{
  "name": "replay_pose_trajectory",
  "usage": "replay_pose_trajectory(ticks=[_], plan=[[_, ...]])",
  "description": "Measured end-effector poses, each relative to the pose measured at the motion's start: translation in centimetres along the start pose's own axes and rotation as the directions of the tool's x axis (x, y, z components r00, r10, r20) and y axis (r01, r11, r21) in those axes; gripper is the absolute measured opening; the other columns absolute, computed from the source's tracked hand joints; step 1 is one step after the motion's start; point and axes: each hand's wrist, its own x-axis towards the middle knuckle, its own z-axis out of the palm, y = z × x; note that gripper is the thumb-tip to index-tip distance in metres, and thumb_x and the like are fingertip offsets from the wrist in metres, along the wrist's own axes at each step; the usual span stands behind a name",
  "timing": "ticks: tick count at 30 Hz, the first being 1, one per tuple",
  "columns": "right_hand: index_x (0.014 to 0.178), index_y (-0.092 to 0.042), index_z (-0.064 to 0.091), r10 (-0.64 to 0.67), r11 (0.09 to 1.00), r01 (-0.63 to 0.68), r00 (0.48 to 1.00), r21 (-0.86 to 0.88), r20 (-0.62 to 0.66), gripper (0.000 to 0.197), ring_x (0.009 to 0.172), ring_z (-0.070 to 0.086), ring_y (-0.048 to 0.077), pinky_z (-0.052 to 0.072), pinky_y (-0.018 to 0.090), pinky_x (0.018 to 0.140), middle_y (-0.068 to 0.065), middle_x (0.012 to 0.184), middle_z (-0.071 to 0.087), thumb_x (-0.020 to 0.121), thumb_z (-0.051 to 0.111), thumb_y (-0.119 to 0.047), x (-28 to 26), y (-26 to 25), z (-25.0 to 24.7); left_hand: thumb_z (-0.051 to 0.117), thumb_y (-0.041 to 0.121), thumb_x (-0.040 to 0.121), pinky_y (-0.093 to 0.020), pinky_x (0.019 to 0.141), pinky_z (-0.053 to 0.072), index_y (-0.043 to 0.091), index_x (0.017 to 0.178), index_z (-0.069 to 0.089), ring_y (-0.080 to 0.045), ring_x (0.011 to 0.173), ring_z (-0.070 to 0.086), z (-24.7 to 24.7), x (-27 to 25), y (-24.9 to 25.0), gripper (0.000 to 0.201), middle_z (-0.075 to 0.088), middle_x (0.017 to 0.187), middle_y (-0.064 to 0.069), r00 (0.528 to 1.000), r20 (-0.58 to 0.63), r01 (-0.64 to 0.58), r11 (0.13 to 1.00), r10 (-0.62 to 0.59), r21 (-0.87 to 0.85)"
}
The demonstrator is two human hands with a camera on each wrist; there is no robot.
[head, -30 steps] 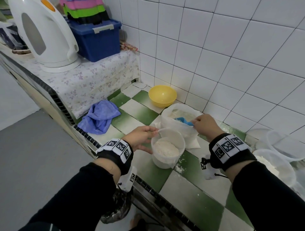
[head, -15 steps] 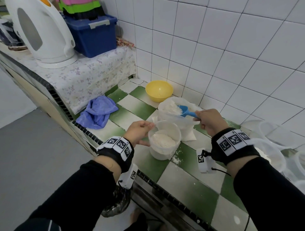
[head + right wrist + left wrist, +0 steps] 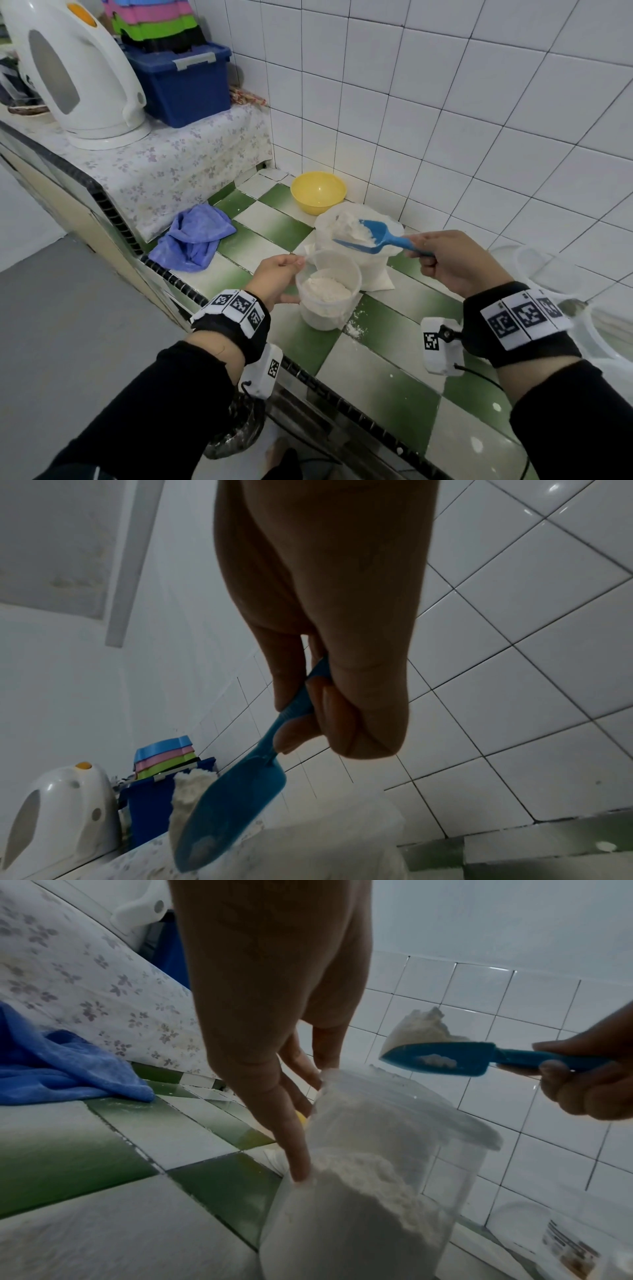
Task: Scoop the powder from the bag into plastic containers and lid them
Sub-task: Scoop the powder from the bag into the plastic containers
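Steadying the plastic tub (image 3: 328, 291) so it won't tip: left hand (image 3: 274, 279) grasping its side | right hand (image 3: 452, 262) clenched round blue scoop (image 3: 368, 236), level to keep the powder (image 3: 352, 230) heaped.

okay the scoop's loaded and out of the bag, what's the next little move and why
Probably swing the blue scoop toward you until it is over the open plastic container, then tip it. The right hand holds it heaped above the bag, while the left hand steadies the part-filled container.
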Motion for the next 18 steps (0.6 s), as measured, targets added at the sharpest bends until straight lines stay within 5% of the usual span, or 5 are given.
replay_pose_trajectory(ticks=[9,11,14,18], plan=[[0.103,-0.006,0.069,-0.086,0.942,0.099,0.995,-0.32,0.056,0.021,0.058,0.035,0.01,0.031,0.016,0.051,0.007,0.076,0.059,0.095,0.05,-0.014,-1.5,2.4,2.2,0.059,0.026,0.095,-0.038,0.054,0.06,0.021,0.097,0.066,-0.02,0.09,0.059,-0.2,0.0,0.0,0.008,0.065,0.103,-0.005,0.999,0.026,0.04,0.999,-0.04,0.014],[0.103,-0.012,0.068,-0.199,0.865,0.2,0.979,-0.46,0.052,0.02,0.06,0.04,0.008,0.033,0.013,0.05,0.005,0.083,0.059,0.095,0.05,-0.014,-1.5,2.7,3.1,0.059,0.024,0.095,-0.037,0.053,0.059,0.02,0.095,0.066,-0.021,0.088,0.058,-0.2,0.0,0.0,0.007,0.064,0.103,-0.006,0.999,0.029,0.038,0.999,-0.038,0.012],[0.107,-0.009,0.067,-0.381,0.687,0.36,0.918,-0.631,0.11,0.022,0.079,0.05,0.014,0.034,0.02,0.065,0.005,0.093,0.059,0.094,0.049,-0.01,-1.4,3.3,4.0,0.059,0.023,0.095,-0.037,0.052,0.059,0.02,0.095,0.064,-0.02,0.081,0.058,-0.3,0.0,0.0,0.006,0.064,0.101,-0.006,0.999,0.039,0.032,0.999,-0.033,0.008],[0.106,-0.007,0.068,-0.549,0.511,0.501,0.815,-0.698,0.183,0.023,0.088,0.042,0.017,0.028,0.018,0.074,0.002,0.086,0.045,0.091,0.052,-0.001,-1.1,4.4,4.2,0.059,0.022,0.095,-0.037,0.054,0.059,0.021,0.092,0.064,-0.02,0.081,0.059,-0.3,0.0,0.0,0.007,0.065,0.101,-0.006,0.999,0.044,0.031,0.999,-0.032,0.006]])
